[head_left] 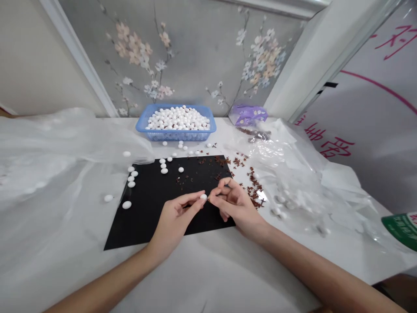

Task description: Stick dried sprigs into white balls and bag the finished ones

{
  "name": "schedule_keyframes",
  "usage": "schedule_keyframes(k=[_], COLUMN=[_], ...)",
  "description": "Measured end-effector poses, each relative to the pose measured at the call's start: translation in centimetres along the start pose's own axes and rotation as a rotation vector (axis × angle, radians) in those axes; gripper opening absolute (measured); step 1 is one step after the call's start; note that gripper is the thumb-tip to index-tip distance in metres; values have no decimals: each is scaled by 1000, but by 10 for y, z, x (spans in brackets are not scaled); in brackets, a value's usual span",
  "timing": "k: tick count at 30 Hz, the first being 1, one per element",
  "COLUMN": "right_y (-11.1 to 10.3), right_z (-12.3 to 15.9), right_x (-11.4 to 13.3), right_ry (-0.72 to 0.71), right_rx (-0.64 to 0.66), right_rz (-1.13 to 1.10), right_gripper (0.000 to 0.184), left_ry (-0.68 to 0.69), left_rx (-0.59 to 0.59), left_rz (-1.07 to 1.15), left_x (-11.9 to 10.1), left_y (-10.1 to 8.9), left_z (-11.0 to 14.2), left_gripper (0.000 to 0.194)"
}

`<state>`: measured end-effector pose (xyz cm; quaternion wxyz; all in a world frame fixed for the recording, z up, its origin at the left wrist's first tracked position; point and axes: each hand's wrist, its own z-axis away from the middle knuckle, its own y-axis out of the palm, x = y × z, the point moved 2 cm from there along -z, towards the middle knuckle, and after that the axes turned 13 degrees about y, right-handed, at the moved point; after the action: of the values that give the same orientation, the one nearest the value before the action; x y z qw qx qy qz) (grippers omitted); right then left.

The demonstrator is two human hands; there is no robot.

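My left hand [178, 216] pinches a small white ball [203, 197] between thumb and fingertips, above the black mat [146, 226]. Just to the right of that ball, my right hand [235, 204] has its thumb and index finger pressed together. Whatever those fingertips hold is too small and hidden to make out. Small brown star-like pieces [252, 191] lie scattered by the mat's right edge and partly on it. Loose white balls [164, 171] rest on the mat's far and left parts.
Behind the mat stands a blue basket [143, 124] heaped with white balls [179, 118]. A purple packet [248, 115] sits to its right. Clear plastic bags [293, 174] spread over the right side, and translucent sheeting [58, 174] covers the left. A green container [399, 230] is at the right edge.
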<state>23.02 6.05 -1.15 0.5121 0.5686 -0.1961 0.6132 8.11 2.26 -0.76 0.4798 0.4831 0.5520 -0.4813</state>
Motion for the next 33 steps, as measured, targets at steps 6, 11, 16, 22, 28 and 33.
schedule_keyframes(k=[6,11,16,22,28,33], right_y=[0,2,2,0,-1,-3], right_z=[-1,3,5,2,0,0], right_x=[0,-2,-2,-3,-5,-6], right_ry=[-17,-41,-37,-18,14,55], right_rx=[-21,-94,-91,-60,-17,20], right_rz=[66,114,82,43,19,6], right_gripper=[32,28,31,30,31,29], left_ry=[36,31,-2,-10,-5,-9], left_rx=[12,-34,-84,-117,-105,-77], left_rz=[-48,-13,25,27,30,26], left_x=[2,2,3,4,1,1], left_y=[-2,-1,-1,-1,0,0], left_z=[0,-1,0,1,0,0], left_gripper=[25,19,16,14,13,13])
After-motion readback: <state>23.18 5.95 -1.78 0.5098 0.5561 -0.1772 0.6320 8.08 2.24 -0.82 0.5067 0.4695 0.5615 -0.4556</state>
